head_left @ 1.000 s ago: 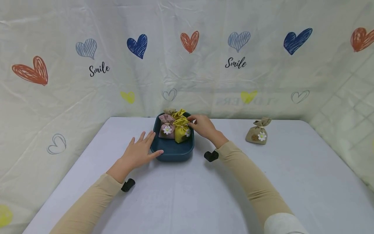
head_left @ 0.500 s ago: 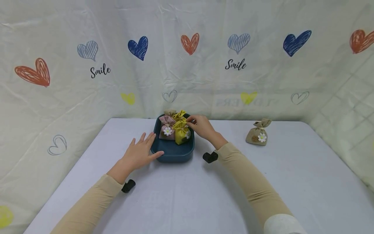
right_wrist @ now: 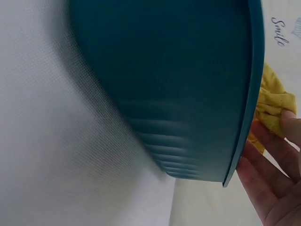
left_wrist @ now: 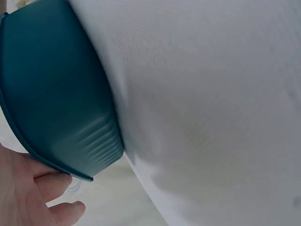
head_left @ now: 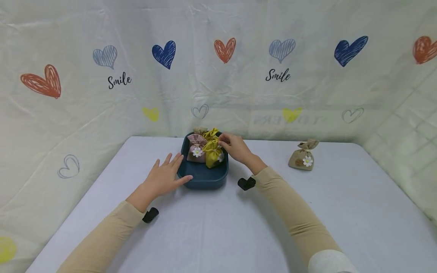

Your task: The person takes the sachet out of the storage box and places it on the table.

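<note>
A dark teal basin (head_left: 201, 182) stands on the table, with small drawstring sachets grouped toward its back. Among them are a pink sachet (head_left: 196, 154) with a white flower, a front yellow sachet (head_left: 212, 158), another yellow one (head_left: 210, 133) behind, and a beige one (head_left: 199, 130) at the rear. My left hand (head_left: 163, 178) spreads its fingers over the basin's left rim, fingertips at the edge in the left wrist view. At the right rim, my right hand (head_left: 236, 148) pinches yellow cloth (right_wrist: 277, 103) of a sachet between thumb and forefinger.
Off to the right on the white table (head_left: 205, 227), a beige sachet (head_left: 302, 158) with a white flower stands alone. A pale curtain (head_left: 239, 94) printed with hearts hangs right behind the table's far edge.
The front yellow sachet's top has shifted slightly under my right hand. My left hand keeps its place on the rim, and the basin stays put.
</note>
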`<state>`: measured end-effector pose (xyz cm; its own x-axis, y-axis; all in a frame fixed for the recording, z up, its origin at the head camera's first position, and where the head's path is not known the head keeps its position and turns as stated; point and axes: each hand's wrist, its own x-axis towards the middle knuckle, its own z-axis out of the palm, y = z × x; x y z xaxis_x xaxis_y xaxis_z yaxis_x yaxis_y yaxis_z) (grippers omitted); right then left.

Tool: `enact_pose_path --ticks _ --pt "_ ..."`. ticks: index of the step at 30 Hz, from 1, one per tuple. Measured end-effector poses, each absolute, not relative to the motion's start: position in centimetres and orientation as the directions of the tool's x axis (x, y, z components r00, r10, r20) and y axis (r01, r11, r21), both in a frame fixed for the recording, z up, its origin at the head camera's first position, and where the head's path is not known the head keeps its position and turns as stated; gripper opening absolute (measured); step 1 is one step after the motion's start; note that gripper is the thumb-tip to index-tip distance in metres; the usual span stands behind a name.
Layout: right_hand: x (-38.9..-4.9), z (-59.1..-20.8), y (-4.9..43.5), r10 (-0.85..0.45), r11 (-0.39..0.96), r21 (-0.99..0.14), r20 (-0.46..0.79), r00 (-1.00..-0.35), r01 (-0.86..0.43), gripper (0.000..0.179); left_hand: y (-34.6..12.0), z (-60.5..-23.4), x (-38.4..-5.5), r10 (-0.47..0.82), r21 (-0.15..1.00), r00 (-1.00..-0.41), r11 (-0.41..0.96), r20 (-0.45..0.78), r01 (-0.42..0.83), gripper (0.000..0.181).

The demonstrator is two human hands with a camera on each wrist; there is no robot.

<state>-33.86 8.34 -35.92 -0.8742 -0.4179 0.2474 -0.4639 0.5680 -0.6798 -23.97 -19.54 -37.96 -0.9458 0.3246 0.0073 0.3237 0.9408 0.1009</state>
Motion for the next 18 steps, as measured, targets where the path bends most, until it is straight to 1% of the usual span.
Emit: enact_pose_path --ticks 4,13,18 --pt "-33.8 -35.8 8.3 -0.414 0.557 -0.676 0.277 -0.867 -0.482 0.018 -19.5 -37.9 -24.1 0.327 0.101 -0.945 0.94 0.007 0.326 0.096" --pt "-33.6 -35.2 8.4 -0.396 0.48 -0.713 0.344 -0.851 -0.511 0.016 -19.4 -37.7 -23.9 0.33 0.102 -0.944 0.939 0.007 0.329 0.096" --pt "-33.2 -34.8 8.6 -0.381 0.46 -0.72 0.369 -0.848 -0.52 0.016 -19.4 -37.7 -23.9 0.335 0.109 -0.942 0.936 0.006 0.334 0.097"
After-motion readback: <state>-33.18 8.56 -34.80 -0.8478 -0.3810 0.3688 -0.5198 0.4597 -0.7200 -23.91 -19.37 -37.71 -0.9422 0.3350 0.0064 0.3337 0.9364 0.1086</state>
